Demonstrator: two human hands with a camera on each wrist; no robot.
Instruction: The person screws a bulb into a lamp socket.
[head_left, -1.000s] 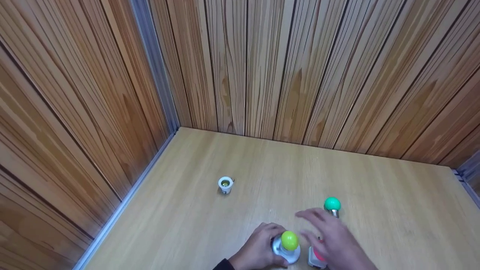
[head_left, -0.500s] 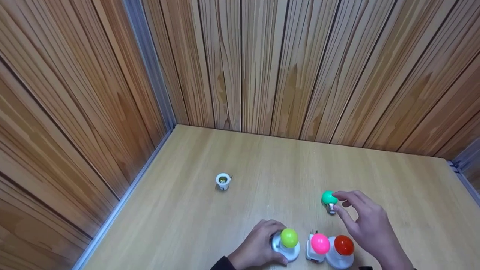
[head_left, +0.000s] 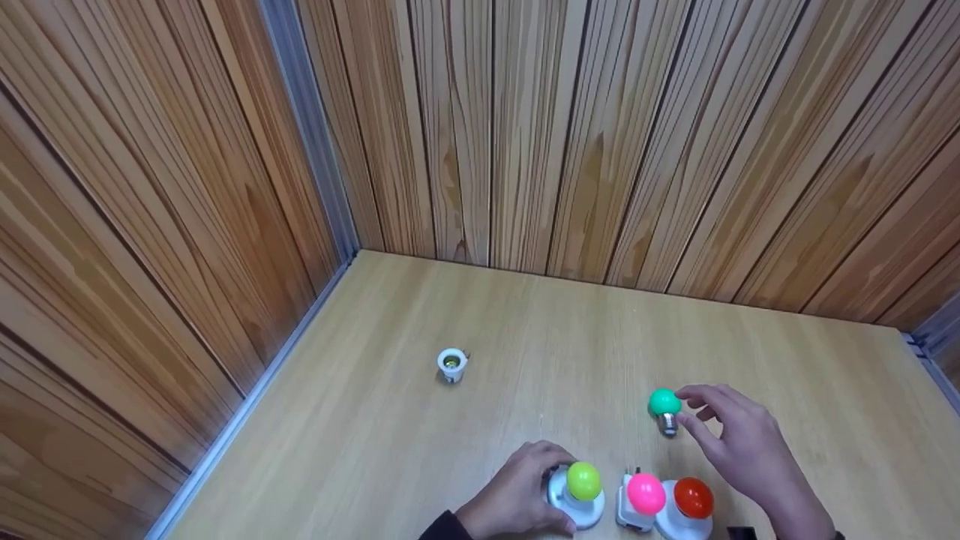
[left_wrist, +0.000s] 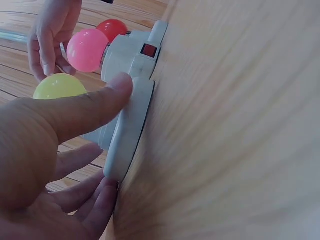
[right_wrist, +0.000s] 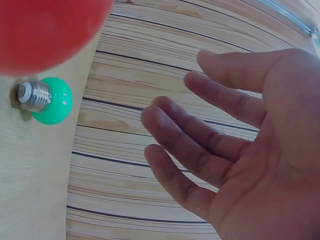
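My left grip (head_left: 517, 489) clasps the base (head_left: 582, 514) under the yellow bulb (head_left: 583, 480), likely steadying it; my right grip (head_left: 742, 448), loose, holding nothing, hovers beside the green bulb (head_left: 664, 402), well off the back edge of the bench (head_left: 540, 337)

Around the middle of the wood-grained table (head_left: 540, 337), a white socket (head_left: 451, 371) stands at ten o'clock and a green bulb (head_left: 664, 402) lies at three — the red-bulb base (head_left: 684, 527) and pink-bulb adapter (head_left: 628, 516) sit close together toward five, the lime-bulb base (head_left: 585, 517) at six.
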